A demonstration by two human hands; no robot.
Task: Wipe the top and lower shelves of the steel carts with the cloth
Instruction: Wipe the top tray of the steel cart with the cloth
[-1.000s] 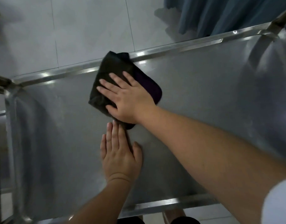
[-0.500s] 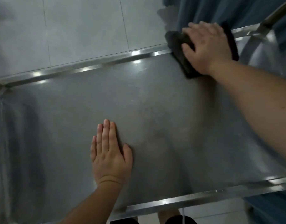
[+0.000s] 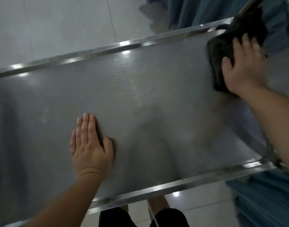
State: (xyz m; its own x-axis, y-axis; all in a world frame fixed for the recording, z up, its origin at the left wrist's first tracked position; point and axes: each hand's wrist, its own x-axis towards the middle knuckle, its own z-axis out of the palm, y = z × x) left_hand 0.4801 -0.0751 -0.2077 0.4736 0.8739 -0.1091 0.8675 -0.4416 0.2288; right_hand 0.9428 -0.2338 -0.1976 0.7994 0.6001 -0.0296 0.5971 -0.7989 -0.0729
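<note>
Since half a second ago, the right hand [image 3: 243, 69] and the dark cloth [image 3: 222, 59] under it have slid a little back from the far rail of the cart's top shelf [image 3: 140, 99], toward the shelf's right end; a second ago both were out near the middle of the far rail. The left hand [image 3: 89, 145] has stayed put, flat on the steel.

The right hand lies spread on the cloth, fingers straight and slightly blurred, pressing it onto the shelf at the far right corner, where a corner post [image 3: 248, 7] rises. Dark cloth shows beyond the fingertips and on the thumb side of the hand.

The left hand rests palm down on the shelf's near half, left of centre, fingers straight and together, thumb out to the side; it holds nothing and is well apart from the cloth.

Beyond the shelf's far rail lies pale tiled floor [image 3: 58, 27], and a blue-green curtain [image 3: 197, 10] hangs past the far right corner. More blue-green fabric [image 3: 263, 202] sits off the shelf's near right corner.
</note>
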